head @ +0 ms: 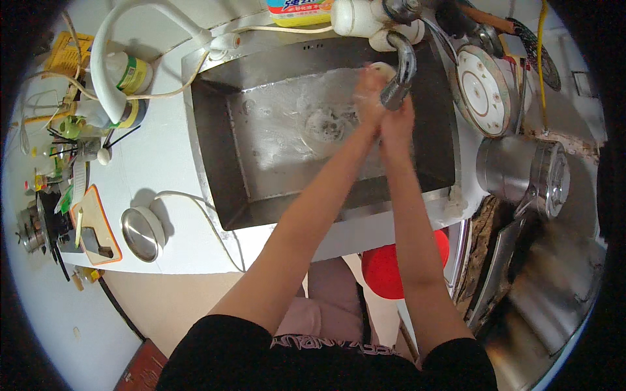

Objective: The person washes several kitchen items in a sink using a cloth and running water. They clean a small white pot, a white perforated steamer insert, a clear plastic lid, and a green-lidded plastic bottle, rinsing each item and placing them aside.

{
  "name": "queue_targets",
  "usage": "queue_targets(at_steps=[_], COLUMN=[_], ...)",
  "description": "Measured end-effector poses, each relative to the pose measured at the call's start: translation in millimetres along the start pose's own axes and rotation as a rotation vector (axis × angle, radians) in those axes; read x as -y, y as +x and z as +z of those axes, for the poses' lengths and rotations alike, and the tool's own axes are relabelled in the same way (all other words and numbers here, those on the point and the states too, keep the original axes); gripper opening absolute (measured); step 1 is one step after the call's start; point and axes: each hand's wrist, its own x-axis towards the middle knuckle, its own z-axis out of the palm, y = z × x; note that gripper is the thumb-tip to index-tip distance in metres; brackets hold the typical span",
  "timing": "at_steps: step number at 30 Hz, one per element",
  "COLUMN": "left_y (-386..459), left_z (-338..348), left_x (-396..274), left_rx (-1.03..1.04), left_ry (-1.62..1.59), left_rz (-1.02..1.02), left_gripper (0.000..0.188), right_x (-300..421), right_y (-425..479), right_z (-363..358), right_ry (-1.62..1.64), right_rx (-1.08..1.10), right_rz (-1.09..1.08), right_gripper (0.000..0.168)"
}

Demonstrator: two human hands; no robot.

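Observation:
My left hand (370,95), blurred, is over the right part of a stainless-steel sink (274,105). Its fingers close on a pale rounded object (384,70), too blurred to name. Pressed close beside it is my right hand (400,117), whose fingers are largely hidden behind the metal faucet spout (405,63). Whether the right hand also grips the pale object cannot be told. Shallow water with suds lies on the sink floor, and foam gathers around the drain (325,125).
A floral plate (481,95) leans at the sink's right, above a lidded metal pot (521,171). On the white counter (171,146) stand a small metal bowl (143,234), a cutting board with a cleaver (95,239), and bottles (129,73). A white curved tap (105,63) arches at left.

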Motion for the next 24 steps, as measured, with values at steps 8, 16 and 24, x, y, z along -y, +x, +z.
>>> queue_targets(at_steps=[8, 16, 24], left_y=[44.8, 54.6, 34.6], left_z=[-49.3, -149.4, -154.7], left_x=[-15.4, -34.9, -52.4], left_rx=[0.129, 0.346, 0.386], left_ry=[-0.225, -0.719, -0.759], left_rz=[-0.51, -1.011, -1.046], left_gripper=[0.033, 0.026, 0.025], right_x=[19.2, -8.2, -10.2], right_y=[-27.8, 2.0, -14.5], right_z=[-16.8, -39.9, -66.0], right_ry=[0.181, 0.553, 0.617], right_rx=[0.144, 0.166, 0.21], right_rz=[0.236, 0.627, 0.639], right_gripper=[0.024, 0.026, 0.032])
